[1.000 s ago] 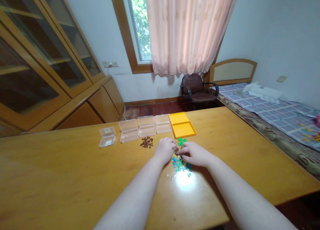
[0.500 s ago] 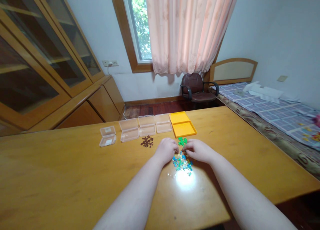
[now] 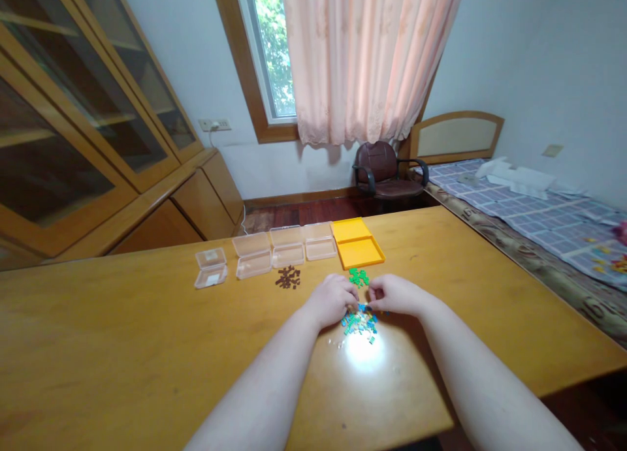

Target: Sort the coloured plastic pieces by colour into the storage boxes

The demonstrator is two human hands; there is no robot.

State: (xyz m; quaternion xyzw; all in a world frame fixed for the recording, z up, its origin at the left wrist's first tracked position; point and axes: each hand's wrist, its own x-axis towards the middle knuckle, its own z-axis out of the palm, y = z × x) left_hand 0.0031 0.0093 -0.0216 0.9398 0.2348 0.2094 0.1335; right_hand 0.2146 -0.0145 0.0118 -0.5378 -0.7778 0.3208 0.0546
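Note:
Small building-block pieces in blue, green and yellow lie in a mixed pile (image 3: 360, 322) on the wooden table. My left hand (image 3: 334, 301) reaches the pile's far left edge, its fingers curled downward; what lies under the fingertips is hidden. Across from it, my right hand (image 3: 396, 295) has thumb and fingers drawn into a pinch at the pile's far right edge. Anything in that pinch is too small to name. Just beyond both hands sits a small heap of green pieces (image 3: 359, 277). Brown pieces (image 3: 288, 277) form another heap left of my left hand.
An open yellow box (image 3: 361, 254) stands behind the green heap. Several open clear plastic boxes (image 3: 289, 254) line up to its left. A brown chair (image 3: 385, 170) is beyond the table (image 3: 122, 346), and a bed (image 3: 533, 203) stands to the right.
Both hands have shifted slightly nearer to me. My left hand has moved right over the mixed pile, and my right fingers have drawn closer together. The green heap shows more fully.

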